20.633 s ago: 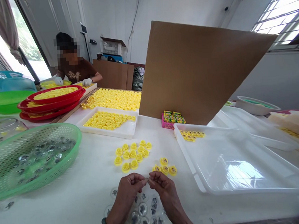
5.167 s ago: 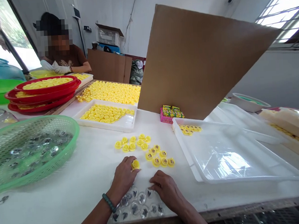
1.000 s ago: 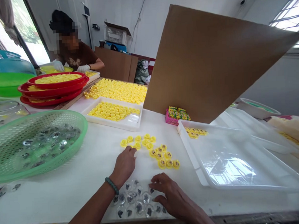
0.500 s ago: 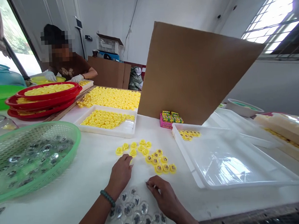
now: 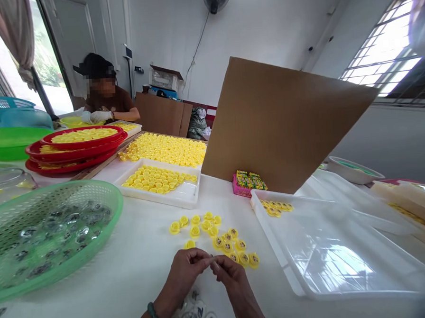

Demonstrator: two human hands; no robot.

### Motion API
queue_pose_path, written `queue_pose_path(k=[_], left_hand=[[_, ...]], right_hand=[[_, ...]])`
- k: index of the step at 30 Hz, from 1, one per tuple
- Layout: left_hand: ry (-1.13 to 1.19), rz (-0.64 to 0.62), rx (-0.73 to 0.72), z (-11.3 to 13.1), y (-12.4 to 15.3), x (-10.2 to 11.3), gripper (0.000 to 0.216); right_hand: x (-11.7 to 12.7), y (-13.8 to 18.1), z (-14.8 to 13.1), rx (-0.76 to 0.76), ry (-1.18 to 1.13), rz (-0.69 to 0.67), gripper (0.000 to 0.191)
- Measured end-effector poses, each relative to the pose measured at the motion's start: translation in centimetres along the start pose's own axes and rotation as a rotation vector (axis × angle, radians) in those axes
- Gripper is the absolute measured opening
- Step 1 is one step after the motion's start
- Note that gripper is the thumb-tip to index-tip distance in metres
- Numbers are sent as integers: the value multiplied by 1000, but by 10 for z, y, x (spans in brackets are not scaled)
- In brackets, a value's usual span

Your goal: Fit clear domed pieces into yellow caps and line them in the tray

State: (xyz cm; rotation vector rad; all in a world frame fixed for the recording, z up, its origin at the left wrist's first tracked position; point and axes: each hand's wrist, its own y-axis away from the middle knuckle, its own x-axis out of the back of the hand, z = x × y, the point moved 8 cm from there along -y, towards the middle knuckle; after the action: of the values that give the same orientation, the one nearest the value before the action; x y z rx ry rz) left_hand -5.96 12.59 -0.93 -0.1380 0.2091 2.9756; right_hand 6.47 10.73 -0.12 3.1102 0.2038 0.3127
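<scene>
Head view: report the hands first.

See left hand (image 5: 185,276) and right hand (image 5: 233,277) meeting at the fingertips, low over the table (image 5: 143,262). Note fingers of both curled in, thumbs brought up to forefingers. Cannot tell what, if anything, sits in the pinch; too small.

Go on, nearest things?

Find clear discs (image 5: 199,310), dark-marked, clustered between and under the wrists, toward the table's near edge. Log single yellow cup (image 5: 189,244) just beyond left fingers, partly covered; plain yellow cups (image 5: 195,232) farther toward the far edge. List printed yellow cups (image 5: 243,258) bunched just past right hand.

And out to the sides?

Mark large white tray (image 5: 274,250) toward the table's right edge, printed pieces (image 5: 277,206) in its far left corner. Add pink basket (image 5: 241,191) of packets (image 5: 249,180) just outside that corner. Put green basket (image 5: 116,195) toward the table's left edge, holding more discs.

Check beyond?

Spot co-worker's gloved hands (image 5: 100,117), close together, behind red trays (image 5: 77,154).
</scene>
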Motion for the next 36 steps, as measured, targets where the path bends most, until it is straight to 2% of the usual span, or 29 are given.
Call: queue_pose_path(k=[4, 5, 7, 10, 15, 18, 20, 23, 25, 27, 30, 33, 36], left_hand=[[-27, 23, 39, -3, -1, 10, 28], [-22, 8, 47, -4, -1, 10, 27], [11, -39, 45, -3, 0, 7, 25], [74, -80, 33, -1, 1, 3, 24], [92, -72, 31, 0, 1, 4, 27], [102, -51, 36, -3, -1, 5, 27], [98, -48, 46, -6, -2, 4, 26], [27, -56, 42, -11, -3, 2, 18], [-52, -49, 32, -14, -2, 3, 11], [-95, -50, 31, -16, -1, 3, 9], [-53, -59, 35, -19, -1, 2, 16], [45, -54, 52, -24, -4, 2, 26], [126, -32, 67, -25, -7, 2, 32]], right_hand=[[6, 3, -17, 195, 359, 94, 17], [6, 4, -22, 263, 420, 95, 24], [2, 5, -31, 392, 513, 40, 40], [-6, 4, -37, 479, 577, -55, 34], [-1, -4, -32, 327, 495, 61, 16], [4, -7, -22, 186, 393, 113, 13], [7, -7, -19, 143, 382, 113, 12], [2, -6, -27, 242, 463, 18, 4], [-3, -5, -33, 329, 520, -63, 11], [-6, -5, -34, 351, 549, -98, 14], [-7, -8, -27, 298, 537, -85, 12], [-10, -10, -18, 258, 526, -33, 28], [-15, -11, -19, 299, 605, 46, 29]])
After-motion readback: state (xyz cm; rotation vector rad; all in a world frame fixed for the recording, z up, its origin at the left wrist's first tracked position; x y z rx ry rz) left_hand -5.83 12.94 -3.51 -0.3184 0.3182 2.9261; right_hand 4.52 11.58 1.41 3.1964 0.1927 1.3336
